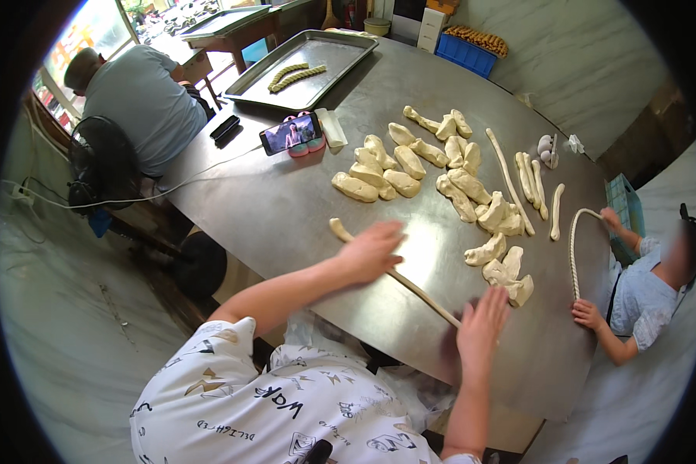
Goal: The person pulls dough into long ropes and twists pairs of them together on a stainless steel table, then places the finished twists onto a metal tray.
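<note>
A long thin rope of dough (pixel 422 294) lies slantwise on the steel table (pixel 255 232) before me. Flat over its upper left part rests my left hand (pixel 372 252), palm down, with a thicker dough end sticking out beyond it. My right hand (pixel 484 322) covers the other end, palm down, fingers stretched. Just past the right hand sits a small heap of dough pieces (pixel 509 272). Many more dough lumps (pixel 403 162) are spread over the middle of the table, some touching or stacked. Several rolled dough strips (pixel 509 180) lie farther right.
A metal tray (pixel 348 69) with twisted dough strands (pixel 297 76) stands at the back left. Near it are a propped phone (pixel 292 134), its cable and a black case (pixel 225 129). At right, a co-worker's hands hold a twisted dough rope (pixel 573 249). Another person sits beyond the left edge.
</note>
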Demonstrator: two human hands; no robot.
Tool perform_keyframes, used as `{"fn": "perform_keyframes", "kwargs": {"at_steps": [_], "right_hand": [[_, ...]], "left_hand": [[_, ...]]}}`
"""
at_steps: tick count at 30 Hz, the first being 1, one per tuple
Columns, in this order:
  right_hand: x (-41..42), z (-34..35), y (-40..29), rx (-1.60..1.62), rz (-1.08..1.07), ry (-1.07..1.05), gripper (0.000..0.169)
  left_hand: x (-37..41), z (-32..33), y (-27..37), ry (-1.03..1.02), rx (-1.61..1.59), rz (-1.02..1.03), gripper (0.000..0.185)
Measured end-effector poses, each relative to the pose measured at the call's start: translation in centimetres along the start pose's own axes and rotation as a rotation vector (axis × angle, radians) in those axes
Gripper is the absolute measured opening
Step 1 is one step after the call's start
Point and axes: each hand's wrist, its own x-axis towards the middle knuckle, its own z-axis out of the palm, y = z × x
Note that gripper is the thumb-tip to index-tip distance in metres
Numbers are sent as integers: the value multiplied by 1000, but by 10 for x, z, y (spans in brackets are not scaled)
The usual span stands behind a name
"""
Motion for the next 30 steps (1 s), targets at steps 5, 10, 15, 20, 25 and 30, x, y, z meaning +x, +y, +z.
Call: {"fn": "perform_keyframes", "kwargs": {"at_steps": [5, 10, 15, 20, 25, 30], "right_hand": [[7, 29, -65, 202, -161, -285, 63], [-12, 18, -64, 19, -128, -446, 63], [-13, 6, -20, -49, -59, -231, 63], [-36, -3, 19, -106, 8, -450, 70], [-46, -7, 53, 36, 78, -358, 76], [-62, -22, 83, -159, 172, -403, 76]], "left_hand": [[1, 46, 52, 15, -11, 181, 60], [-20, 55, 50, -32, 224, 132, 69], [-19, 34, 13, 190, 324, 26, 69], [-35, 4, -22, -134, 346, -181, 69], [-44, -18, -63, 115, 245, -58, 70], [-60, -32, -90, 70, 444, -322, 75]]}}
